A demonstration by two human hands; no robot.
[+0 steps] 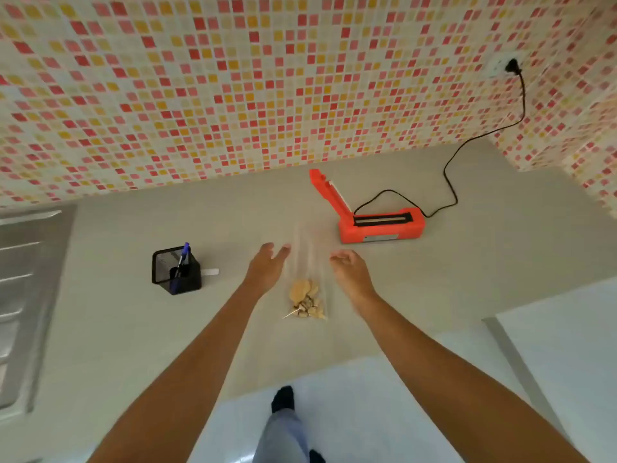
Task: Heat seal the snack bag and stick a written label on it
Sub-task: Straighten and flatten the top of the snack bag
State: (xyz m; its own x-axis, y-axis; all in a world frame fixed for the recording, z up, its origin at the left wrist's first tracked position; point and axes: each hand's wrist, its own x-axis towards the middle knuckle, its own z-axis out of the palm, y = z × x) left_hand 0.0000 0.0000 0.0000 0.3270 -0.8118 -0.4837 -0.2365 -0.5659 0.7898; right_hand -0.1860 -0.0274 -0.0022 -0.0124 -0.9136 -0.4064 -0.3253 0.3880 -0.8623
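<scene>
I am holding both hands over the counter [434,279], one on each side of the bag [305,282]. Left hand [267,267] is spread open, gripping nothing; right hand [349,270] is loosely curled, also empty. Bag is lying flat between them, snacks gathered at its near end. Sealer [377,222] is sitting beyond with lid raised, cord running to the wall. Pen [182,262] is standing in the holder [176,274] at left, a white label [210,272] just beside it.

We see bright, even, soft light with faint shadows; the tiled wall [233,95] bows at the frame's edges; a glossy sheen marks the floor [384,412] at bottom; everything looks slightly soft.
</scene>
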